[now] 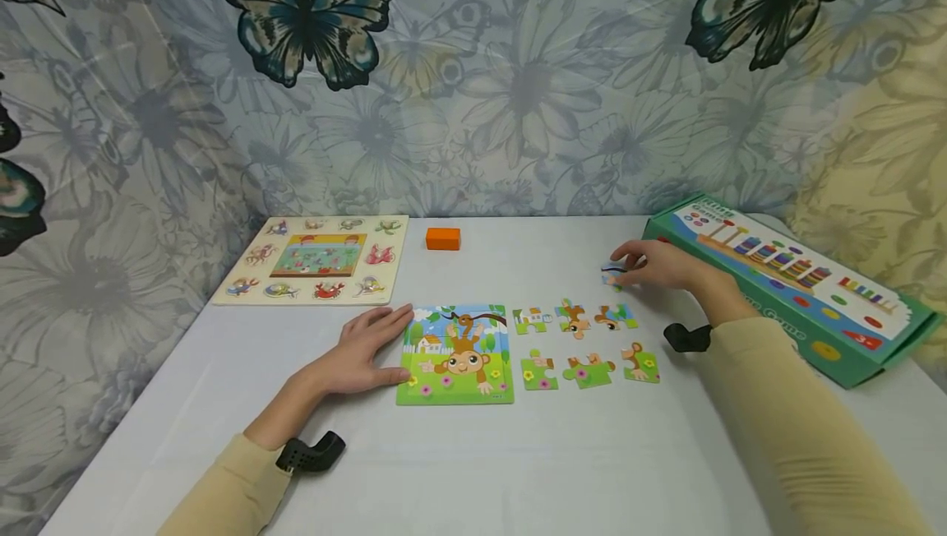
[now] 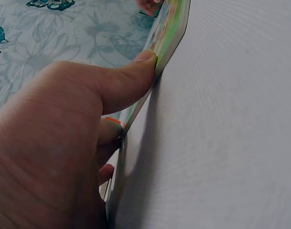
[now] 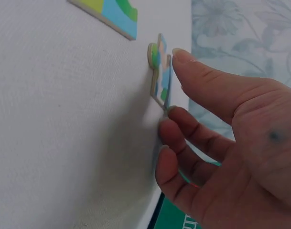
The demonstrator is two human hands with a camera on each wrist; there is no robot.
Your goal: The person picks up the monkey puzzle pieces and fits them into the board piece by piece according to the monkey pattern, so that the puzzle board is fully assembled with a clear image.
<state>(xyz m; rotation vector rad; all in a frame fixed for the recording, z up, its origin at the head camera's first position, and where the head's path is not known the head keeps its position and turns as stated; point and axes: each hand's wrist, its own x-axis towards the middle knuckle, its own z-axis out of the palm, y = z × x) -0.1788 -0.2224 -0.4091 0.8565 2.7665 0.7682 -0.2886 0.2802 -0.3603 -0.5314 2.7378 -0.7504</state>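
A square monkey puzzle board [image 1: 455,355] lies flat on the white table. My left hand [image 1: 362,355] rests at its left side, fingers extended toward the upper corner. In the left wrist view its thumb [image 2: 135,76] touches the board's edge. Right of the board, several loose puzzle pieces [image 1: 588,371] lie in two rows. Behind them my right hand [image 1: 654,265] pinches a blue puzzle piece [image 1: 612,274] with a dark branch on it. The right wrist view shows this piece [image 3: 159,76] between thumb and curled fingers, close over the table.
A sea-animal board [image 1: 244,277] lies at the back left, with an orange block [image 1: 443,239] to its right. A large green game box [image 1: 799,289] stands at the right, beside my right forearm. A butterfly-patterned cloth [image 1: 518,108] hangs behind the table.
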